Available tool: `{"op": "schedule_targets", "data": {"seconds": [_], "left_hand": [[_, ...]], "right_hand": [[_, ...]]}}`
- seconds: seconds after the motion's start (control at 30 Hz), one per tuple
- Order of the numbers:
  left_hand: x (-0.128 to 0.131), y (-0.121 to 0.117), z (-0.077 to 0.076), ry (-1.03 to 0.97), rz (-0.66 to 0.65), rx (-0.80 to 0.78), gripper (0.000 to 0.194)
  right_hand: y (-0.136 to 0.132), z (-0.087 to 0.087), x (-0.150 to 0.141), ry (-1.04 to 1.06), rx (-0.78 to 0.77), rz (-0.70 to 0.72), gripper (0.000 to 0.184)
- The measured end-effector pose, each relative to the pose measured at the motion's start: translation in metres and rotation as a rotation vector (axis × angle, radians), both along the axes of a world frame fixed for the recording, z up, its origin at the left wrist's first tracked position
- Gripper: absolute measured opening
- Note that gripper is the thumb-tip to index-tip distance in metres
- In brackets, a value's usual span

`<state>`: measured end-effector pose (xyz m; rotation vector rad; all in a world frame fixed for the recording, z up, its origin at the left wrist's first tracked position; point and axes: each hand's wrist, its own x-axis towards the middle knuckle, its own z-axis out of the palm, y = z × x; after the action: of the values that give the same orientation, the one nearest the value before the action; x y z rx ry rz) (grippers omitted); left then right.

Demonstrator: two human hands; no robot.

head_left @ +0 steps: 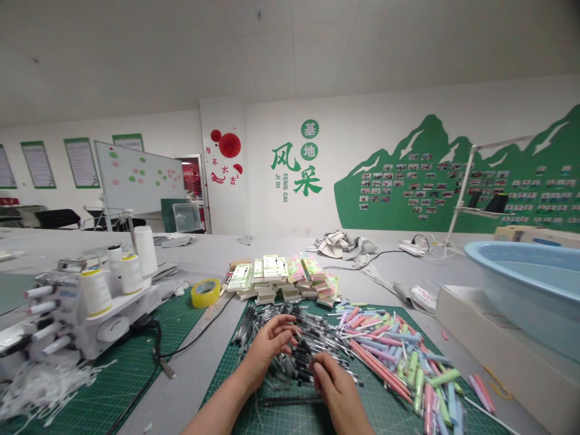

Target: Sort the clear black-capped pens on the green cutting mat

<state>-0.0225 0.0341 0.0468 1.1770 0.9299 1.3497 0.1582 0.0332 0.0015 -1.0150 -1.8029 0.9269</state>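
A heap of clear-barrelled pens with black caps [326, 338] lies on the green cutting mat [226, 386]. Over its near side is my left hand [272, 344], fingers curved and apart, with nothing plainly gripped. My right hand [334, 383], just to the right, has thumb and fingers pinched on a dark pen [306, 347] that points up toward my left fingertips. Part of that pen is hidden by the fingers. In front of my hands, another pen [290, 400] lies crosswise on the mat. Beside the heap spreads a pile of pastel pens or pen sleeves [414, 362].
Stacks of small printed boxes or pads [276, 272] stand behind the pens. A yellow tape roll [205, 293] and a sewing machine with white thread cones [104, 308] are at left. At right, a blue basin [521, 272] rests by a white box [489, 338]. Cloth [344, 244] lies farther back.
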Motion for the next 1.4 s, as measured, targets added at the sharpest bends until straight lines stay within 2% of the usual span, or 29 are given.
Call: {"op": "schedule_targets", "data": {"seconds": [0.17,0.3,0.6,0.93,1.13,1.4], "left_hand": [[-0.015,0.007,-0.002,-0.066,0.141,0.006,0.043],[-0.025,0.011,-0.006,-0.096,0.188,0.007,0.041],[-0.023,0.010,-0.006,-0.023,0.167,-0.015,0.040],[-0.025,0.012,-0.010,-0.033,0.115,-0.013,0.034],[-0.033,0.014,-0.012,-0.110,0.144,0.010,0.029],[-0.033,0.015,-0.014,-0.088,0.147,0.012,0.030]], "right_hand": [[-0.002,0.006,0.001,0.028,0.007,-0.018,0.028],[-0.002,0.006,0.001,0.021,0.015,-0.028,0.029],[-0.001,0.004,0.002,0.018,0.010,-0.029,0.027],[-0.001,0.004,0.002,0.004,0.000,-0.021,0.027],[-0.001,0.005,0.003,-0.001,-0.002,-0.026,0.026],[-0.002,0.006,0.004,-0.011,0.002,-0.021,0.025]]}}
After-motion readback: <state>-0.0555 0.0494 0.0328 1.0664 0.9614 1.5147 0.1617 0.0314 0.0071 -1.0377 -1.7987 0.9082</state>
